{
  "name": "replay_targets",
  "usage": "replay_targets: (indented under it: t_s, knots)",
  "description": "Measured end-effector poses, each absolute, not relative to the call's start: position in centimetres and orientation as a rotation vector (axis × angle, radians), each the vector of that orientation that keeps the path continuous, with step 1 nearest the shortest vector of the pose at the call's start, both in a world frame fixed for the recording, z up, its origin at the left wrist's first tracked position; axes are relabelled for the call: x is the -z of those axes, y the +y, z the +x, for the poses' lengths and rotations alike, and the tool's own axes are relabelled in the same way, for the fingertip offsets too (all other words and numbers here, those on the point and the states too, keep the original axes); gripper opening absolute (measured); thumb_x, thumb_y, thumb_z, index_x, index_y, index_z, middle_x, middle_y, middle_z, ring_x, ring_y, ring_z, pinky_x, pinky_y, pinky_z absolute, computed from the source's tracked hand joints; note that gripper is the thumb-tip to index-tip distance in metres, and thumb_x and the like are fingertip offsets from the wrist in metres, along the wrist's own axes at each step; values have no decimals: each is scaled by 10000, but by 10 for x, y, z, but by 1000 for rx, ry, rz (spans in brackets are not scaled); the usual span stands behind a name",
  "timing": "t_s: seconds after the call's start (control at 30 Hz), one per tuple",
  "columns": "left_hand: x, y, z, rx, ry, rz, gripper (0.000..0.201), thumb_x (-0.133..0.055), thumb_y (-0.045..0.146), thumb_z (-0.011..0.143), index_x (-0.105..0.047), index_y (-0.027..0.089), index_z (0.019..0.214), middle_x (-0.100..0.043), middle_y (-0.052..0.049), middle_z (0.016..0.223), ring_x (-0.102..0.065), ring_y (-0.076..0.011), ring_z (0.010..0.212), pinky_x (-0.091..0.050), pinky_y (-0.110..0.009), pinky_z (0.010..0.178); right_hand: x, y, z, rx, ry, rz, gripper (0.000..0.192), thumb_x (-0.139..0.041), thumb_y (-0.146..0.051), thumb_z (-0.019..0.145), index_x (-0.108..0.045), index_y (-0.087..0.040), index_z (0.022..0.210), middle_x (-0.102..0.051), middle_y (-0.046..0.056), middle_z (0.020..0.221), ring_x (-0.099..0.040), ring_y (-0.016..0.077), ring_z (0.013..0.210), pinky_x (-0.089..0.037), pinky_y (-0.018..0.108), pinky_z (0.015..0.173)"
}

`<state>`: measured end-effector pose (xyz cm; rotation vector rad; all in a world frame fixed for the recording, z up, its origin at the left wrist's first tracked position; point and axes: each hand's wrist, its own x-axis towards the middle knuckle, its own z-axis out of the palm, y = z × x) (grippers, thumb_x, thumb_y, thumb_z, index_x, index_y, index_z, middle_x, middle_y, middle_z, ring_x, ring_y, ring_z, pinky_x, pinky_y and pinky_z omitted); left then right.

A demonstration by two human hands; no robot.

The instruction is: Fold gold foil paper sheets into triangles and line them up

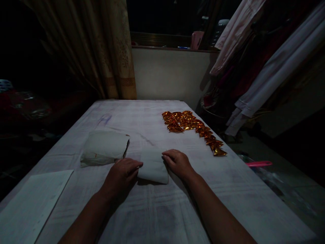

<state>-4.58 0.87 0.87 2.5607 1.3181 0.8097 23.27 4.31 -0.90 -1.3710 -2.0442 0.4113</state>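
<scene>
Between my two hands, a small white sheet of paper [153, 169] lies low over the cloth, its near edge slightly raised. My left hand [124, 171] is closed, thumb and fingers pinching the sheet's left edge. At the right edge, my right hand [177, 162] is also closed, its fingertips pinching the paper. Just beyond my left hand rests a pale, flat pouch-like bundle [104, 147] with a dark right edge; I cannot make out what is inside. Several shiny orange-gold foil pieces [188, 120] sit in a cluster and a trailing row at the far right.
A larger white sheet [38, 203] lies at the table's left front. The table [228, 210] has a pale checked cloth. Hanging clothes [254, 91] crowd the right side, and a curtain [114, 51] falls at the back left. A pink jug [196, 40] stands on the sill.
</scene>
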Motion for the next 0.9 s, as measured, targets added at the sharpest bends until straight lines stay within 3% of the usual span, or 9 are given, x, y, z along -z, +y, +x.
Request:
replay_targets:
  t_s: [0.13,0.33,0.5,0.67,0.8,0.9]
  knots:
    - [-9,8,-46,-782,1332,2558,267,-501,256,950,-757,249,1026,-784,-60,955,-722,-227,897,-523,-365,794,5,41,232,-529,-1993,-1324,234,-579,-285,906,-792,-243,993,-789,61,981,-724,219,931,-546,340,850]
    - [-16,2,-35,-798,1548,2391,354,-457,384,957,-682,211,745,-690,-54,730,-641,-216,706,-464,-328,660,-4,38,234,-952,-1773,-1188,392,-540,-491,926,-801,-202,959,-781,64,923,-729,223,868,-574,319,742]
    - [-19,1,-27,-776,1621,2043,429,-427,479,936,-613,211,657,-636,-19,644,-613,-186,617,-412,-286,593,-1,38,232,-1150,-1718,-1123,376,-636,-492,844,-789,-208,1037,-788,42,945,-721,214,849,-569,315,749]
    - [-15,3,-26,-689,1668,1909,429,-416,499,906,-606,213,649,-646,-16,646,-621,-193,631,-401,-283,600,4,38,220,-921,-1791,-1348,225,-597,-328,869,-789,-223,922,-778,19,822,-714,199,784,-525,286,714]
    - [-14,3,-25,-656,1824,1932,318,-474,431,899,-644,217,736,-700,-27,773,-653,-206,738,-425,-288,663,-1,39,210,-615,-1974,-1591,198,-600,-245,905,-769,-235,1007,-777,32,990,-701,188,936,-491,270,831]
    - [-13,4,-24,-607,1913,1938,231,-527,367,908,-694,222,976,-736,-33,892,-680,-216,817,-456,-295,718,-8,41,203,-531,-2108,-1753,237,-589,-224,925,-737,-229,1111,-753,49,1105,-676,192,1039,-458,263,878]
